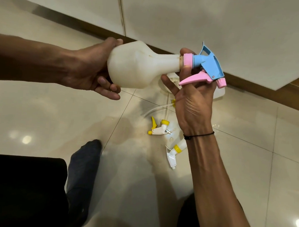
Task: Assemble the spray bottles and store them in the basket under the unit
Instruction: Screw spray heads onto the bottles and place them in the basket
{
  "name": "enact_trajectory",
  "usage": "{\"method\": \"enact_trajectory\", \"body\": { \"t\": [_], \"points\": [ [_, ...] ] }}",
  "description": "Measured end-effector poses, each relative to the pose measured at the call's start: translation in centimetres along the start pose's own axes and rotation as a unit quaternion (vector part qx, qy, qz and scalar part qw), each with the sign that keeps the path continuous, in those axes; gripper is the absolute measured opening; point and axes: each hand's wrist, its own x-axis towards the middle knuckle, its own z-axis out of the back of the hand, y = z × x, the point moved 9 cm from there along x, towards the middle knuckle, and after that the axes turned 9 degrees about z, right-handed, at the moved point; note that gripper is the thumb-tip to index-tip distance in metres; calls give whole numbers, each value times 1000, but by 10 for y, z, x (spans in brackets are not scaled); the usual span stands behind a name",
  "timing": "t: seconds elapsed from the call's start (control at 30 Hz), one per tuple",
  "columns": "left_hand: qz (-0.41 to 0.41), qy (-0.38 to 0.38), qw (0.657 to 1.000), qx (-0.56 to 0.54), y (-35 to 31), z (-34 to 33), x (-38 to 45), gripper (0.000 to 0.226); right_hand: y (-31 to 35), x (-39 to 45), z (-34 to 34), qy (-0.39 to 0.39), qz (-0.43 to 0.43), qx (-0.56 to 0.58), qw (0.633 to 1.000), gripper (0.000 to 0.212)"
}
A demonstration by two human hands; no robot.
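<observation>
I see the translucent white, pear-shaped plastic spray bottle [138, 65] held on its side above the floor, base toward my left hand and neck pointing right. My left hand [92, 70] is wrapped around the wide base, thumb on top and fingers curled underneath, clamped on it. On the neck sits the blue trigger sprayer head with a pink collar, pink lever and pink nozzle [206, 68]. My right hand [191, 102] reaches up from below, palm facing me, thumb and a finger pinching the pink collar while the other fingers spread loosely under the lever. A band of the neck's thread shows between collar and bottle, so I cannot tell how far the head is seated.

Behind my right hand lies a second white plastic bottle [219, 94], mostly hidden by my palm and fingers; only its edges and a scrap of label show. Below that hand, on the glossy beige floor tiles [36, 112], lies a loose white sprayer head with yellow trigger and yellow collar [159, 127], its clear dip tube [154, 110] curving away and partly lost against the tiles. Nearer my right wrist, another white sprayer with a yellow collar [174, 155] lies partly covered by my forearm, so I cannot tell whether it is fitted to a bottle. A thin black cord bracelet [200, 135] circles the right wrist. A dark sock-covered foot [84, 162] shows beneath my left hand, and white cabinet fronts [207, 19] run beyond both hands.
</observation>
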Motion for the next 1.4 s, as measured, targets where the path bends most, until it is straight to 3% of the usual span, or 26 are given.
{"method": "enact_trajectory", "body": {
  "t": [0.17,0.3,0.43,0.5,0.63,0.8,0.9,0.97,1.13,1.3,1.4],
  "points": [
    [-22,40,999,-24,1,-3,4,78,-5,0,4,-29,-11,20,999,42],
    [-46,79,995,-40,3,-9,5,74,-15,0,14,-82,-34,34,995,27],
    [-128,96,987,-12,-8,-9,-1,60,-19,1,28,-116,-61,35,991,24],
    [-209,72,973,68,-19,-6,-9,76,-20,0,27,-114,-72,34,990,14],
    [-330,-69,929,152,-33,2,-23,92,-23,-1,22,-116,-71,32,990,23],
    [-440,-155,856,222,-41,3,-42,100,-26,-3,22,-128,-68,38,989,25],
    [-503,-186,807,248,-47,0,-58,96,-28,-5,19,-125,-85,53,987,8],
    [-511,-183,802,249,-48,0,-59,96,-29,-6,18,-125,-90,66,986,13],
    [-480,-155,828,247,-45,2,-50,98,-25,-4,18,-115,-73,47,990,10],
    [-526,-219,768,292,-47,1,-60,104,-27,-6,14,-114,-81,49,989,10],
    [-548,-215,743,319,-49,-5,-63,103,-27,-7,12,-129,-82,75,985,9]
  ]
}}
